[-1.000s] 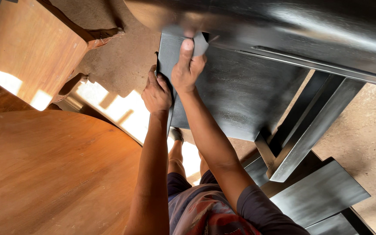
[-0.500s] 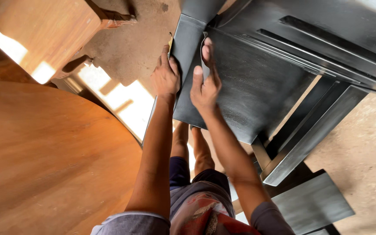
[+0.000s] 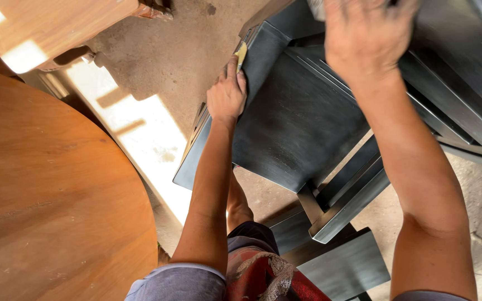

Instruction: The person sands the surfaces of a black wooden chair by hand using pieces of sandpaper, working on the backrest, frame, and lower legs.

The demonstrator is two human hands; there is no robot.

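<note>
Floor: bare concrete floor (image 3: pixel 163 50), dusty, w/ bright sun patches (image 3: pixel 140 134) running diagonally across it.
Head view, left side: big round wooden tabletop (image 3: pixel 46 189), warm brown, fills lower left; another pale wooden piece (image 3: pixel 57 25) at top left, its foot touching the floor.
Head view, centre: dark grey-black wooden chair (image 3: pixel 297 122), tipped over, seat panel facing the camera, legs & rails running to lower right; a second dark panel (image 3: pixel 344 265) lies low, near the person's knee.
Left hand: left hand (image 3: pixel 227 95) on the chair's left edge, arm stretched straight up from the lower frame, fingers curled round the edge, gripping it. A small yellowish sanding pad (image 3: pixel 241 54) sits just at the fingertips, against the chair edge; can't tell if the fingers pinch it or only touch it.
Right hand: right hand (image 3: pixel 364 33) raised at top, blurred, back of hand to camera, fingers bent down over the chair's upper part; looks closed on smth, a pale scrap shows beside it, can't tell what. Forearm runs down the right side.
Person: grey sleeves, red patterned cloth (image 3: pixel 263 278) at bottom centre.
</note>
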